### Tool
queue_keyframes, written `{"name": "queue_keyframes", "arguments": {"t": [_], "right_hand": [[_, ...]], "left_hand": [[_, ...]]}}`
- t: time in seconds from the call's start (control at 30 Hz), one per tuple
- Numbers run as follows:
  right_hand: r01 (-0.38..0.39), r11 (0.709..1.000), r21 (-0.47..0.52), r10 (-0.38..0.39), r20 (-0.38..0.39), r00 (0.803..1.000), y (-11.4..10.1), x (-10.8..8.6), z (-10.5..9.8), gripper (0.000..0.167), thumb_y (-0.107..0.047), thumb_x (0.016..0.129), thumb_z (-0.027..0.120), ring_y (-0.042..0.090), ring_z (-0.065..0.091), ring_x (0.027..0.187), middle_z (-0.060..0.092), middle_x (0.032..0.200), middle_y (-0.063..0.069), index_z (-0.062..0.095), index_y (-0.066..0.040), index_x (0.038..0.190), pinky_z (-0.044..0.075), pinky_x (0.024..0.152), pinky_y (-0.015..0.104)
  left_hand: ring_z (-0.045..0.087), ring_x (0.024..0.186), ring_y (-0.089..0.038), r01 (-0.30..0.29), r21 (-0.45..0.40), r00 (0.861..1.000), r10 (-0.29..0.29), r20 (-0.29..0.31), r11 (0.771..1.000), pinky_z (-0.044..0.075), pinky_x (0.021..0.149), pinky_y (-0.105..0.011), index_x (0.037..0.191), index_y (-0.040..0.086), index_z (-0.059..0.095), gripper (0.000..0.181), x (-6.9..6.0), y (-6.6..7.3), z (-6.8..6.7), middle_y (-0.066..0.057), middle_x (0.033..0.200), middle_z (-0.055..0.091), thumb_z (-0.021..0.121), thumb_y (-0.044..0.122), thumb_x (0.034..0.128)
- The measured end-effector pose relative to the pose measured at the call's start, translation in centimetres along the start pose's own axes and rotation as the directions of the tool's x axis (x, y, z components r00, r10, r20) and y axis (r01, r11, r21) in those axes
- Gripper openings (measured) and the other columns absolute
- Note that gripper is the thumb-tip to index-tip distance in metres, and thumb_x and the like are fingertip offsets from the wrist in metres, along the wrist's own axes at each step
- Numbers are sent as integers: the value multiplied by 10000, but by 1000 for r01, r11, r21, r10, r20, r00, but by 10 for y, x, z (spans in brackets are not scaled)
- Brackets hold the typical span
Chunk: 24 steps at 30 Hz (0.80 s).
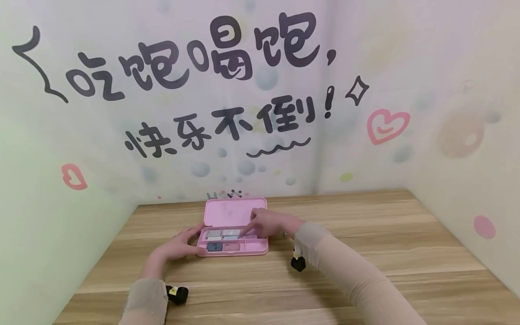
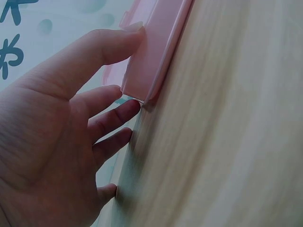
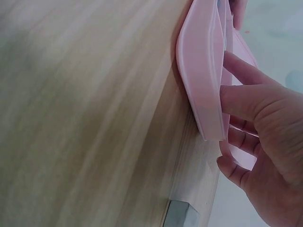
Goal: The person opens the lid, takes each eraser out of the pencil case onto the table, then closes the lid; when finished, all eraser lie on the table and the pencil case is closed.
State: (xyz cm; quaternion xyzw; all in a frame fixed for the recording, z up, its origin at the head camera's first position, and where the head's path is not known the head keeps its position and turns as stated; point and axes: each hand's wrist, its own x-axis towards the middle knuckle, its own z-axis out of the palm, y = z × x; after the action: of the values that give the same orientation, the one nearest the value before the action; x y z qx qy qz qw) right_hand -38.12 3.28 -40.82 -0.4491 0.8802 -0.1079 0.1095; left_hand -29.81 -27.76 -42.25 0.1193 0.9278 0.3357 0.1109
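An open pink pencil case (image 1: 256, 253) lies on the table, its lid (image 1: 227, 212) tipped back toward the wall. Several small rectangular blocks sit inside, including a dark blue block (image 1: 214, 247) and a pink block (image 1: 231, 247) in the front compartment. Pale blocks (image 1: 231, 232) fill part of the rear compartment. My left hand (image 1: 178, 246) holds the case's left end, thumb over the rim and fingers at the end wall. With its index finger extended, my right hand (image 1: 264, 222) reaches into the rear compartment. Its thumb (image 3: 241, 100) lies at the case's side wall; the fingertip contact is unclear.
A small grey block (image 3: 182, 215) lies on the wooden table (image 1: 365, 234) beyond the case's right end. A printed wall covering (image 1: 284, 171) stands right behind the case, with side walls left and right. Black wrist cameras (image 1: 177, 294) hang beneath both wrists.
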Motion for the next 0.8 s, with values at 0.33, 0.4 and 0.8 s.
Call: {"name": "queue_keyframes", "arguments": {"t": [0.33, 0.4, 0.8], "right_hand": [[-9, 1000, -3, 9, 0, 1000, -1, -2, -2, 454, -35, 875, 670, 128, 422, 924, 464, 1018, -32, 722, -409, 1127, 402, 767, 221], [-7, 1000, -4, 7, -2, 1000, -1, -3, -3, 438, -41, 878, 670, 127, 421, 925, 462, 1016, -33, 725, -399, 1124, 400, 771, 224], [-39, 999, 22, 39, -20, 999, 4, -9, -13, 409, -66, 877, 675, 161, 460, 952, 473, 1079, 24, 653, -340, 1181, 433, 845, 288]], "left_hand": [[259, 1350, -487, 3, -2, 1000, -3, 0, 1000, 232, 1042, -672, 1539, 108, 261, 979, 0, 1, 0, -260, 1493, 287, 785, 415, 770], [259, 1349, -488, 4, -4, 1000, -4, 1, 1000, 231, 1041, -673, 1539, 108, 261, 975, 0, 2, 0, -261, 1493, 286, 783, 412, 773], [230, 1359, -501, 9, -7, 1000, -9, 0, 1000, 218, 1037, -689, 1540, 98, 250, 982, -3, 4, 1, -271, 1511, 256, 778, 410, 774]]}}
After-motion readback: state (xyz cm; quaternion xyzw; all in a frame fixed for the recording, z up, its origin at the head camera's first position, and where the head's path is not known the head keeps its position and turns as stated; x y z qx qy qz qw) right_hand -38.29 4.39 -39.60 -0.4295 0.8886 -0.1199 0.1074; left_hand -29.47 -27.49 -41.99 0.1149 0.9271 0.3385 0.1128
